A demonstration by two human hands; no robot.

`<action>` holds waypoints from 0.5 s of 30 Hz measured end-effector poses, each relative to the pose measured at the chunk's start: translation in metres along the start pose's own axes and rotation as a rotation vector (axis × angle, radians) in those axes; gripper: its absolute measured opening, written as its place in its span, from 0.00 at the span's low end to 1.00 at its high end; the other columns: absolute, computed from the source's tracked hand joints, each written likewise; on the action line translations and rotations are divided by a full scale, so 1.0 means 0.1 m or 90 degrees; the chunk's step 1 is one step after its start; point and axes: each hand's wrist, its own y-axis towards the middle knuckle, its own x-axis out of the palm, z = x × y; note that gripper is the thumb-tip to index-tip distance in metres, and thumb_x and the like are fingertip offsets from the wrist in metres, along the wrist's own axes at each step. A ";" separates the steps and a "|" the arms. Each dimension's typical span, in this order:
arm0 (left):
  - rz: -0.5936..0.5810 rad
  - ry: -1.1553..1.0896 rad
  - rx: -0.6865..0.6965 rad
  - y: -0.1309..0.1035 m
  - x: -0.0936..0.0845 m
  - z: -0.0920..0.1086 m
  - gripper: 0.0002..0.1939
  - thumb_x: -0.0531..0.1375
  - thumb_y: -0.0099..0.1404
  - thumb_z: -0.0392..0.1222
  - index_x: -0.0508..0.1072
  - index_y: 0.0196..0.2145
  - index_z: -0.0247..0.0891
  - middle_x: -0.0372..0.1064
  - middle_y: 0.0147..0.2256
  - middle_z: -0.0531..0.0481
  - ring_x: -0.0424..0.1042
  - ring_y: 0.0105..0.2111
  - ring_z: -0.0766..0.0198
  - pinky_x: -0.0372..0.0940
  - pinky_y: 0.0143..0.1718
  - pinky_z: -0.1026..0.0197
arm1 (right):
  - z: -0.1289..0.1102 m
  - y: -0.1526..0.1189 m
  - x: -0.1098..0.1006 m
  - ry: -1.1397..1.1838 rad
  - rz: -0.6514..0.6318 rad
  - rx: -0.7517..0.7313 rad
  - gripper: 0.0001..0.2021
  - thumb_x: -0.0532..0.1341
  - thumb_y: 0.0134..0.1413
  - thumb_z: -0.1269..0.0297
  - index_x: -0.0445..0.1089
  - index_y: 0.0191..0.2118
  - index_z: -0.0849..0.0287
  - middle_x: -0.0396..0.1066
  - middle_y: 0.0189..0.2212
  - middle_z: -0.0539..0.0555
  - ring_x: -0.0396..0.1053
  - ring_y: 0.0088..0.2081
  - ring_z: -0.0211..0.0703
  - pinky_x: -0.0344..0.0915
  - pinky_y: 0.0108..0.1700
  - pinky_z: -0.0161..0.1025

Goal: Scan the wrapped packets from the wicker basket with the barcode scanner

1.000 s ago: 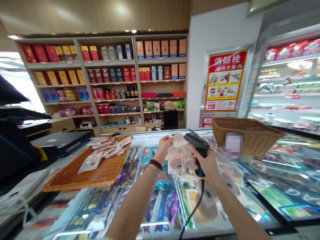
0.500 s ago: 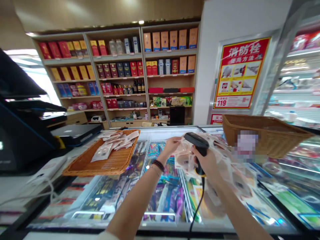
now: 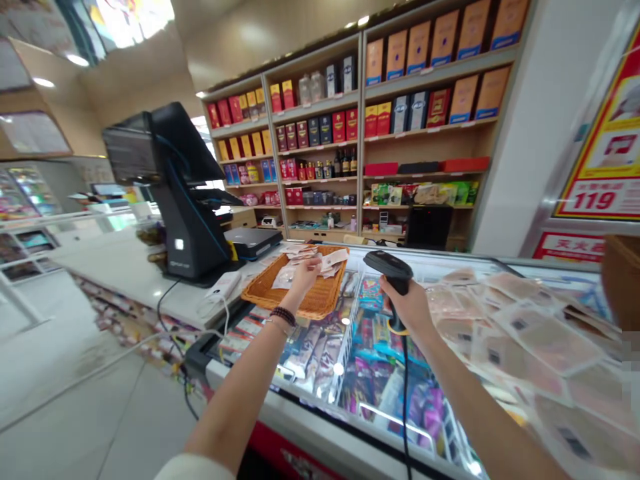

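Observation:
My right hand [image 3: 407, 303] grips a black handheld barcode scanner [image 3: 390, 265] by its handle, above the glass-topped freezer; its cable hangs down. My left hand [image 3: 305, 272], a beaded bracelet at the wrist, is over the orange wicker tray [image 3: 320, 300]. Its fingers are curled together among small flat packets [image 3: 331, 261]; what they hold, if anything, is hidden. To the right of my right hand, a spread pile of clear flat packets [image 3: 520, 327] with dark printed labels lies on the freezer glass.
Left of the tray stand a black checkout terminal [image 3: 183, 200] and a flat black device [image 3: 253, 241] on the white counter [image 3: 175, 297]. A brown basket [image 3: 620, 287] is at the right edge. Wrapped goods [image 3: 380, 353] lie under the glass. Shelves of boxes [image 3: 320, 133] line the back wall.
My left hand has moved left from the packet pile to the wicker tray. My right hand still holds the scanner, now apart from the pile. The view has turned left.

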 end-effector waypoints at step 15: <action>0.022 0.462 -0.334 0.30 -0.60 -0.65 0.33 0.71 0.57 0.36 0.72 0.59 0.25 0.69 0.60 0.20 0.68 0.64 0.35 0.63 0.61 0.47 | 0.20 -0.28 0.67 -0.116 -0.129 0.022 0.18 0.61 0.48 0.41 0.67 0.26 0.52 0.70 0.14 0.52 0.71 0.18 0.48 0.62 0.24 0.40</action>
